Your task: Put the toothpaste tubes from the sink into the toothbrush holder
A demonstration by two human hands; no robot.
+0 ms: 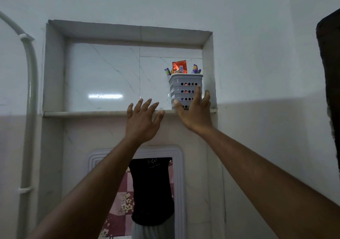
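Arms reach up from the bottom of the view, two of them, both bare, toward a recessed wall niche. Below and between them a mirror (152,189) reflects a person in a dark top. The left hand (141,122) is spread wide with nothing in it, its fingertips near the front edge of the niche shelf (82,113). The right hand (195,113) is also spread, its fingers (198,93) laid against the front of the toothbrush holder (184,91) and its thumb at the lower left corner; it looks to be steadying or about to take hold of the holder rather than clasping it (the far side of the contact is hidden).

One holder stands at the right end of the shelf, a pale perforated tub. Rising above its rim I count one orange toothpaste tube (179,67) in the middle, one purple-and-green item to its left and one to its right, most likely toothbrush heads. Red shows through some holes, so more may sit lower down; I cannot count those.

The sink is out of view, so whether tubes remain there cannot be told. With both hands free and a tube already in the holder, the task seems late, perhaps at its last adjustment.
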